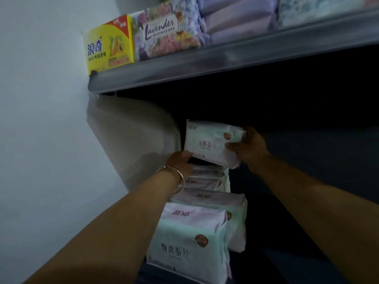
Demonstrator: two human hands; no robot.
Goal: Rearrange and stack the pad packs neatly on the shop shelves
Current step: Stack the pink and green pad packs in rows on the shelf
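Pack in hand: a pale green and white pad pack [213, 143], held tilted in the dark space under the upper shelf [225, 58], just above the back of the row.
My left hand [180, 160]: fingers curled under the pack's lower left corner, a bangle [174, 177] on that wrist.
My right hand [246, 147]: thumb on the front, fingers wrapped round the pack's right end.
Row below: more pad packs [205, 218] standing one behind another, running from near me back toward the wall [51, 119].
Step, as I judge it: setting this pack in at the far end of the row.
How to do it well: level it first, line its left edge with the packs below, lower it gently, and let go only once it sits steady.
Risk: the soft wrapper could snag and tip a neighbour.
Above: a yellow box [108, 46] and a Lavender pack [164, 31] on the upper shelf.
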